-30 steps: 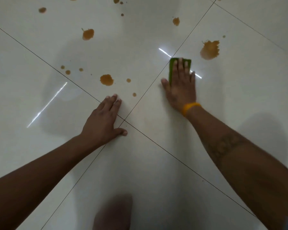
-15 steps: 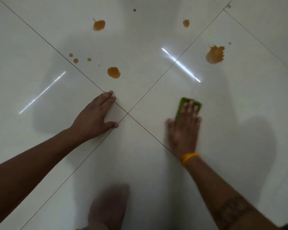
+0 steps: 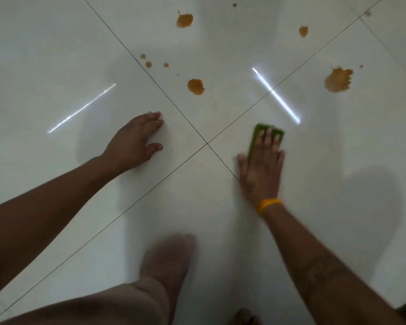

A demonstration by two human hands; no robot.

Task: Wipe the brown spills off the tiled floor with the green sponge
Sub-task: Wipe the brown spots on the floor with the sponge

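The right hand (image 3: 261, 170) presses flat on the green sponge (image 3: 258, 134), fingers straight. The left hand (image 3: 133, 143) rests open on the tiled floor (image 3: 56, 66). Brown spills (image 3: 195, 86) sit farther ahead.

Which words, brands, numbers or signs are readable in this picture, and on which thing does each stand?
No text can be read here.
green sponge: no label shows; the right hand covers most of it.
orange wristband: plain, no print visible.
dark marking on the right forearm: too blurred to tell if it holds letters.
tiled floor: only brown spills, no writing.
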